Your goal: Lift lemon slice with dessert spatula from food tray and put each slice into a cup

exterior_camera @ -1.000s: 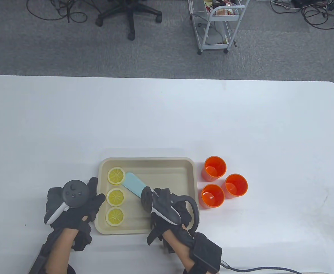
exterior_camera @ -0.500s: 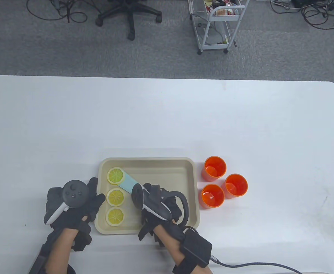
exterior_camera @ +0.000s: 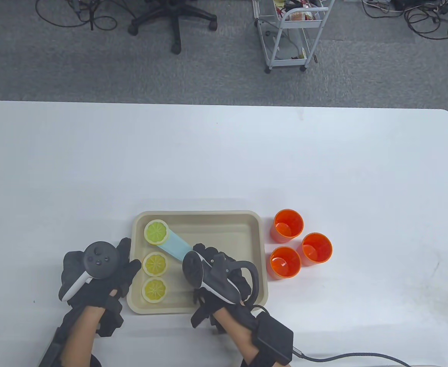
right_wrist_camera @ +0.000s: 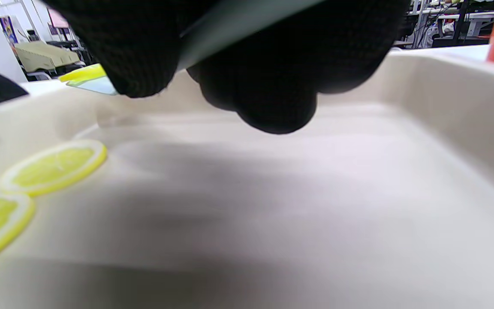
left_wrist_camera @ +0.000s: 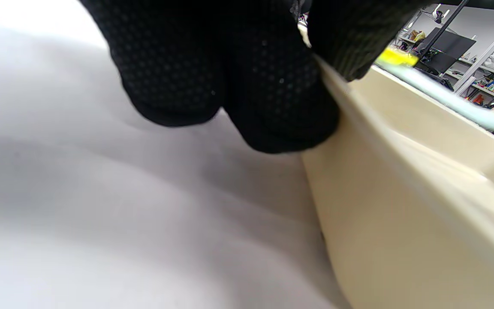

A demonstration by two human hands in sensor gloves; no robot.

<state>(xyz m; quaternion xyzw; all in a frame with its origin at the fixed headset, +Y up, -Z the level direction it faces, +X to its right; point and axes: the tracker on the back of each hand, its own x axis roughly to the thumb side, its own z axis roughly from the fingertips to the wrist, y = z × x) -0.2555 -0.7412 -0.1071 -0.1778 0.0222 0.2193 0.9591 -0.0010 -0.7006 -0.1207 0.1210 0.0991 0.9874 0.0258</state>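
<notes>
White worktop point(exterior_camera: 224, 160) fills the table view: our right hand point(exterior_camera: 224, 281) grips the dessert spatula point(exterior_camera: 174, 244), blade slanting upper-left under the top lemon slice point(exterior_camera: 155, 231) in the food tray point(exterior_camera: 254, 229); cups point(exterior_camera: 289, 225) sit right. Left wrist view: left hand point(left_wrist_camera: 230, 77) fingers press the tray's wall. Right wrist view: fingers point(right_wrist_camera: 268, 86) wrap the handle.

An office-like lab is showing itself: grey carpet, loose cables point(exterior_camera: 430, 19) trailing at the upper right, a swivel chair point(exterior_camera: 174, 19) and wire trolley point(exterior_camera: 290, 34) standing along the top.
</notes>
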